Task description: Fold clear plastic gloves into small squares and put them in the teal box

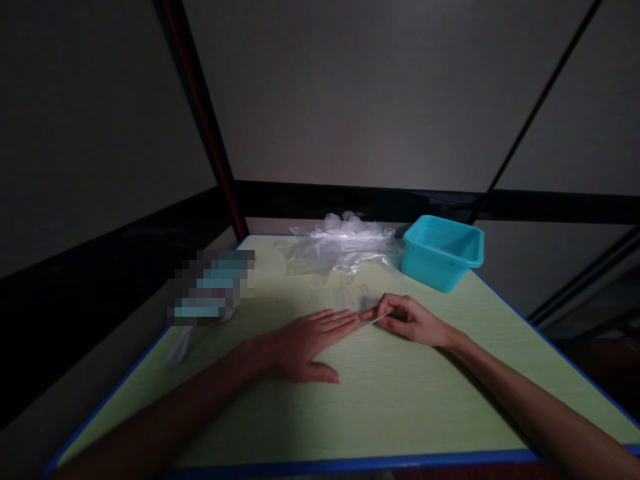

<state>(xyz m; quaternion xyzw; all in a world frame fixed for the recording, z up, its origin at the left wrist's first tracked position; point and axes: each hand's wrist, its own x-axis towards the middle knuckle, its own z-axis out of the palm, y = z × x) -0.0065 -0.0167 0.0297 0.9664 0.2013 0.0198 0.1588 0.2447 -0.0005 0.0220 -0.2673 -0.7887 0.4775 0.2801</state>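
Note:
My left hand (305, 343) lies flat on the pale green table (400, 400), fingers stretched out and together, thumb apart. Its fingertips rest at the edge of a clear plastic glove (350, 300) spread on the table. My right hand (407, 320) is closed in a pinch on the near edge of that clear plastic glove, just right of my left fingertips. The glove is thin and see-through, hard to outline in the dim light.
A heap of clear plastic gloves (340, 247) lies at the table's far edge. A turquoise plastic tub (443, 252) stands at the far right. A blurred object (213, 287) sits at the left edge. Blue trim borders the table; dark walls surround it.

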